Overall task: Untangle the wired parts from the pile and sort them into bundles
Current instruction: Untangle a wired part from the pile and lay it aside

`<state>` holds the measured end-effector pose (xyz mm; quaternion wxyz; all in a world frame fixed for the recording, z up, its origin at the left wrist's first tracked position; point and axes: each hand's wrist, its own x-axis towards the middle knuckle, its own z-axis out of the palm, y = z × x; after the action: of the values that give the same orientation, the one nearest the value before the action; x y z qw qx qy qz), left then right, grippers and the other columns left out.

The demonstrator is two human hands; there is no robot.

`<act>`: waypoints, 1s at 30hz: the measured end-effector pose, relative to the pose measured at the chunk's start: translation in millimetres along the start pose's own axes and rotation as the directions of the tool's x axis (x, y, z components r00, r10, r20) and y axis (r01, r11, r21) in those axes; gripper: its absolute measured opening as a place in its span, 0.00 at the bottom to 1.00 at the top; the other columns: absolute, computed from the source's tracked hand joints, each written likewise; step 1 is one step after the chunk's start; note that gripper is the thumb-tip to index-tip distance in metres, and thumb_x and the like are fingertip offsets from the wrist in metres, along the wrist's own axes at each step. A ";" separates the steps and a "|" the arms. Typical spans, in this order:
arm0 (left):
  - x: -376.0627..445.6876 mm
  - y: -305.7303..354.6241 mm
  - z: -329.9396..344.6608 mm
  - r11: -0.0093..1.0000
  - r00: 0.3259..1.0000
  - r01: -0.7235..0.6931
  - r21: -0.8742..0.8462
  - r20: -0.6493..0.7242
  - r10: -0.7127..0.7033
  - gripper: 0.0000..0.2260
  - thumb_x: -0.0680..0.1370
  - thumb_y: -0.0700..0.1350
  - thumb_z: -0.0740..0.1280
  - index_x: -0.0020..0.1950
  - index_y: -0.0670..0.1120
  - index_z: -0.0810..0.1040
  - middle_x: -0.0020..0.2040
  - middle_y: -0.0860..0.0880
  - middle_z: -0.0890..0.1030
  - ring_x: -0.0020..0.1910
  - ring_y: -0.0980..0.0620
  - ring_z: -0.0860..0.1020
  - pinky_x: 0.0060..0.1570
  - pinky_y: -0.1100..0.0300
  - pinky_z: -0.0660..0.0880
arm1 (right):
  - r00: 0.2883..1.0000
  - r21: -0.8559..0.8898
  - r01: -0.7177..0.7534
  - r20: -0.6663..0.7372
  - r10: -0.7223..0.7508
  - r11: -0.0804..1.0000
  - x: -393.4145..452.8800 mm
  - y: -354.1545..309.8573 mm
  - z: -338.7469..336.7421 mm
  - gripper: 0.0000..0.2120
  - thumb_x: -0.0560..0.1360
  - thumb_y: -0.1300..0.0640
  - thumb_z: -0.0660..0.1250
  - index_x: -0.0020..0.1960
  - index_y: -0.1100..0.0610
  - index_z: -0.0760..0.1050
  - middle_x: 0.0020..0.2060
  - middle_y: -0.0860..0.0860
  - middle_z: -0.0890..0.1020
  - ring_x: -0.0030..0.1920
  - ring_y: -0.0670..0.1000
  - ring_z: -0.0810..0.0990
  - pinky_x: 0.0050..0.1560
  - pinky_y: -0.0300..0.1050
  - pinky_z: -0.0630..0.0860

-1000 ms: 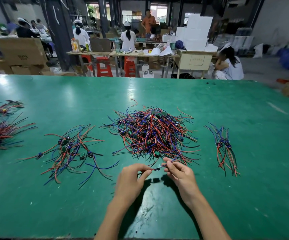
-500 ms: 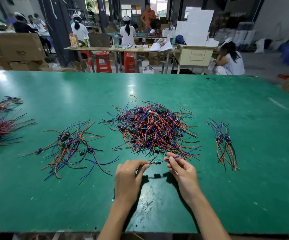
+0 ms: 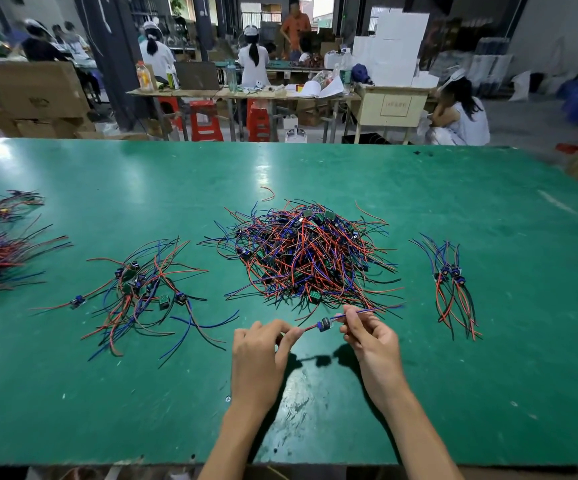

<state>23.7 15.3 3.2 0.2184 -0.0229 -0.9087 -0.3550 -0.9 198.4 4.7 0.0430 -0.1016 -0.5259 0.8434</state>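
A tangled pile of red, blue and black wired parts lies mid-table. Just in front of it I hold one wired part above the green table. My left hand pinches its red wire end. My right hand pinches its blue and red wires on the other side. The small dark component hangs between the two hands. A loose spread of parts lies to the left of the pile. A neat small bundle lies to the right.
Two more wire bundles sit at the far left table edge. Beyond the table's far edge are workbenches, red stools, cardboard boxes and several seated people. The near table edge runs just below my forearms.
Both hands have lifted the single part a little and drawn it slightly out of the pile's front edge. The view has tilted down a bit.
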 end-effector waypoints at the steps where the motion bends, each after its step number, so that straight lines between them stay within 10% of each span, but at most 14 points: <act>1: 0.2 -1.4 0.1 1.000 1.000 0.015 -0.017 0.005 -0.015 0.12 0.79 0.60 0.64 0.43 0.55 0.79 0.35 0.59 0.75 0.39 0.51 0.73 0.48 0.57 0.65 | 1.000 0.000 0.015 -0.013 -0.015 1.000 -0.4 -1.0 0.4 0.12 0.69 0.50 0.76 0.46 0.57 0.84 0.39 0.50 0.85 0.39 0.45 0.84 0.40 0.34 0.78; 7: 2.8 -5.6 1.2 0.995 0.999 0.043 -0.091 0.036 -0.040 0.14 0.77 0.62 0.65 0.39 0.56 0.80 0.35 0.61 0.80 0.39 0.56 0.76 0.50 0.59 0.64 | 0.975 -0.086 0.176 -0.126 -0.186 0.981 10.4 -31.6 3.6 0.07 0.77 0.54 0.70 0.50 0.58 0.79 0.40 0.52 0.86 0.44 0.52 0.87 0.38 0.42 0.83; 14: 5.4 -4.8 -1.4 0.891 0.964 0.265 -0.370 0.086 -0.251 0.16 0.82 0.56 0.63 0.37 0.54 0.82 0.30 0.54 0.81 0.29 0.60 0.81 0.35 0.61 0.75 | 0.902 -0.412 0.245 -0.236 -0.362 0.878 81.1 -115.8 -31.7 0.05 0.83 0.58 0.65 0.53 0.56 0.80 0.38 0.51 0.78 0.25 0.47 0.80 0.24 0.39 0.77; 18: 6.5 -6.3 -1.1 0.881 0.956 0.293 -0.373 0.085 -0.281 0.17 0.83 0.52 0.63 0.36 0.53 0.82 0.30 0.53 0.82 0.29 0.58 0.82 0.35 0.60 0.76 | 0.877 -0.664 0.073 -0.313 -0.364 0.744 140.1 -159.4 -73.2 0.12 0.79 0.55 0.68 0.56 0.62 0.83 0.44 0.57 0.84 0.35 0.56 0.80 0.39 0.50 0.82; 22: 7.0 -7.2 -1.2 0.901 0.957 0.291 -0.321 0.104 -0.272 0.17 0.83 0.52 0.64 0.35 0.53 0.82 0.30 0.54 0.81 0.30 0.59 0.81 0.38 0.59 0.75 | 0.878 -0.908 -0.208 -0.336 -0.340 0.363 157.0 -157.0 -90.7 0.16 0.76 0.50 0.71 0.56 0.62 0.82 0.54 0.64 0.84 0.58 0.65 0.80 0.56 0.53 0.76; 27: 11.7 -5.3 -2.8 0.813 0.937 0.346 -0.469 0.121 -0.328 0.18 0.83 0.50 0.64 0.35 0.50 0.83 0.29 0.48 0.81 0.31 0.53 0.83 0.35 0.61 0.78 | 0.972 -0.987 0.056 0.019 -0.235 0.152 151.5 -100.4 -54.3 0.21 0.80 0.55 0.65 0.72 0.56 0.75 0.65 0.57 0.81 0.60 0.57 0.81 0.68 0.52 0.73; 30: 10.9 -5.4 -5.2 0.749 0.926 0.365 -0.553 0.138 -0.350 0.17 0.83 0.49 0.64 0.36 0.49 0.83 0.29 0.46 0.80 0.30 0.49 0.81 0.34 0.58 0.79 | 0.966 -1.000 0.003 0.007 -0.257 -0.017 150.5 -70.2 -41.2 0.18 0.81 0.51 0.66 0.69 0.56 0.77 0.64 0.57 0.81 0.63 0.58 0.77 0.67 0.55 0.68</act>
<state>14.8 6.6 7.6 0.1180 0.0829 -0.7509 -0.6445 -141.2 292.7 31.1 0.0840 -0.1278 -0.9675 0.2012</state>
